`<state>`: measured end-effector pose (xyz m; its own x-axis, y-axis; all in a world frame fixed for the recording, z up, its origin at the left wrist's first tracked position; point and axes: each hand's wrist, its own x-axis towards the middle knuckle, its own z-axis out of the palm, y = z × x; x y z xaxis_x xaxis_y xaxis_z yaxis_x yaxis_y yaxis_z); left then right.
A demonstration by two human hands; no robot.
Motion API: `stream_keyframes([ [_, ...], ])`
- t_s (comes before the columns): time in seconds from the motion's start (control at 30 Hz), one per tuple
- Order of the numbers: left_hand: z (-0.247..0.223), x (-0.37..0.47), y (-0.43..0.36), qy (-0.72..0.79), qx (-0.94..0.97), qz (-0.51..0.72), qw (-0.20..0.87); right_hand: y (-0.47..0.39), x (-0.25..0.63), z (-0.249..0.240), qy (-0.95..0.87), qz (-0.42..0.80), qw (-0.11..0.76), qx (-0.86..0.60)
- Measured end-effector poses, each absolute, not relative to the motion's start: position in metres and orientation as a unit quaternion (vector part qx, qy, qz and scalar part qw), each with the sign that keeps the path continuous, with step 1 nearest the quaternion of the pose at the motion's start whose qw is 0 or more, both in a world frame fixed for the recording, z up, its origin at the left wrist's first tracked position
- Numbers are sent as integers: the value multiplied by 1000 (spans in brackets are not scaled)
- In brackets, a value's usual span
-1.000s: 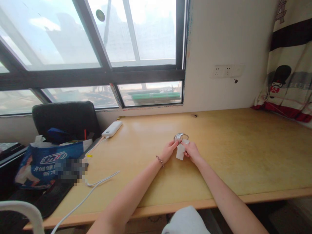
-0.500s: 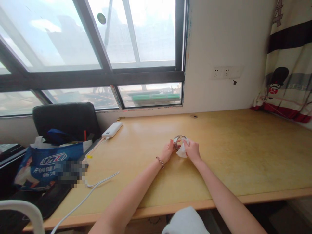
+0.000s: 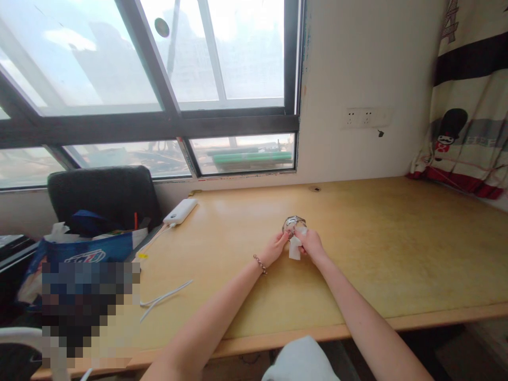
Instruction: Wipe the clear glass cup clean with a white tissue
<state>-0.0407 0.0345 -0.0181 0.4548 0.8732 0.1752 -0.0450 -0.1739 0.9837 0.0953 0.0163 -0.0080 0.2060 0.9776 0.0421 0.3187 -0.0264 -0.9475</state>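
Above the middle of the table, both my hands are at a small shiny round object (image 3: 294,219) with a silvery, dark-streaked rim. It could be glass or metal; I cannot tell which. The fingers of my left hand (image 3: 276,246) are closed on its left side. A white tissue (image 3: 295,250) is pinched in my right hand (image 3: 311,243), pressed against the near right side of the round object, with one end hanging down. The fingers partly hide the object's lower part. A chain bracelet (image 3: 260,264) circles my left wrist.
A white power bank (image 3: 180,211) with a cable plugged in lies at the table's left edge, and a white cable (image 3: 166,294) runs nearer me. Left of the table stand a black chair (image 3: 105,193) and a blue bag (image 3: 89,254). A window and wall sockets (image 3: 359,116) are behind.
The round object has tipped, so more of its shiny rim shows. My right hand has shifted slightly left and inward, and the tissue now hangs straighter down.
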Motion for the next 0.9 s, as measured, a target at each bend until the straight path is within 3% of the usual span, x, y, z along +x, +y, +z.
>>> stream_keyframes([
  [0.17, -22, -42, 39, 306, 579, 436, 617, 16, 98, -6, -594, 129, 456, -650],
  [0.43, -23, -41, 38, 352, 540, 444, 623, 15, 97, -10, -602, 98, 442, -658],
  [0.53, -18, -37, 34, 333, 602, 437, 579, 18, 100, -10, -539, 166, 474, -676],
  [0.73, -11, -33, 24, 292, 668, 389, 563, 16, 97, -12, -419, 530, 518, -524],
  [0.9, -13, -39, 30, 309, 669, 415, 534, 15, 93, -12, -423, 564, 505, -498],
])
